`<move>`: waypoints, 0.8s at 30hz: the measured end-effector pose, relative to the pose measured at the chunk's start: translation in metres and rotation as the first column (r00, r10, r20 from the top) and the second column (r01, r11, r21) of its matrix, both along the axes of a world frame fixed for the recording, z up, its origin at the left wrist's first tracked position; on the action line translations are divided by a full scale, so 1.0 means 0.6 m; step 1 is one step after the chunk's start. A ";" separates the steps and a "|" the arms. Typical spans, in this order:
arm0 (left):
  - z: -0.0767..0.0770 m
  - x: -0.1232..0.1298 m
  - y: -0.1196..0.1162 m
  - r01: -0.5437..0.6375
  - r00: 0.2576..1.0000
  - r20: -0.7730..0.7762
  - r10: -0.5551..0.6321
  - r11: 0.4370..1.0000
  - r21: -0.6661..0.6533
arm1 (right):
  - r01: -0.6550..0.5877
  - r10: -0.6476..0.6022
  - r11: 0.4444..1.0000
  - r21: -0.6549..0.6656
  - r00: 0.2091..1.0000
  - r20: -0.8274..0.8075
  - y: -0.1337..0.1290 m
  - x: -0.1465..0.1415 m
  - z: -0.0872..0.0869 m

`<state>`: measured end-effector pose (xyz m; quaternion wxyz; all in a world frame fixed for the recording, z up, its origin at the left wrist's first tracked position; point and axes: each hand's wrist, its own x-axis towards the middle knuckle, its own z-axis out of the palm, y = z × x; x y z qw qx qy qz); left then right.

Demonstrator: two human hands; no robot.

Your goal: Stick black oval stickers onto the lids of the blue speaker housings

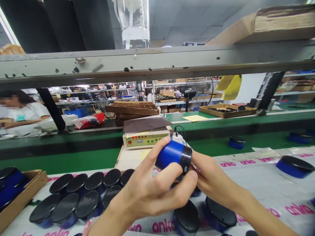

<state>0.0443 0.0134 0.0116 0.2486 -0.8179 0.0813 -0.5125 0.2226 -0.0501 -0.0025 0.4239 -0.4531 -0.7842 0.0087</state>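
Note:
My left hand (155, 186) is closed around a blue cylindrical device (169, 155) with a black end ring marked "OFF". It is held tilted above the bench, its black end toward the right. My right hand (208, 168) meets the device at that black end, fingers bent and partly hidden behind it. Below and left of my hands stand rows of similar blue units with black tops (65, 208). More of them, such as a black-topped unit (187, 216), sit directly beneath my hands.
A tester box (147, 140) with lights and buttons stands behind my hands. A cardboard tray (27, 196) of blue units is at left. A metal shelf (157, 62) crosses overhead. Single units lie on the green belt (209, 142) and the printed sheet (246, 177). A person sits far left.

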 end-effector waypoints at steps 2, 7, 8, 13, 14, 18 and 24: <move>0.000 -0.001 0.002 -0.005 1.000 -0.008 0.005 1.000 -0.022 | 0.006 -0.006 1.000 -0.010 1.000 0.003 -0.001 -0.002 0.001; -0.005 -0.006 0.011 -0.025 0.999 -0.041 0.020 0.994 -0.110 | 0.031 -0.031 0.997 -0.066 1.000 0.002 0.000 -0.007 -0.001; -0.005 -0.006 0.012 -0.037 0.998 -0.048 0.031 0.992 -0.125 | 0.039 -0.039 0.996 -0.075 0.999 0.005 -0.001 -0.008 -0.001; -0.011 -0.014 0.020 -0.053 0.995 -0.094 0.028 0.958 -0.282 | 0.083 -0.078 0.988 -0.131 0.996 0.043 -0.008 -0.008 0.005; -0.011 -0.017 0.021 -0.042 0.994 -0.105 0.003 0.929 -0.368 | 0.086 -0.078 0.986 -0.144 0.995 0.063 -0.009 -0.007 0.005; -0.001 -0.032 0.023 -0.164 0.939 -0.322 -0.120 0.667 -0.727 | 0.092 -0.055 0.989 -0.119 0.957 0.284 -0.008 -0.002 0.001; 0.004 -0.046 0.048 -0.412 0.895 -0.442 0.064 0.497 -0.763 | 0.322 -0.445 0.884 0.339 0.802 0.398 -0.042 0.030 0.027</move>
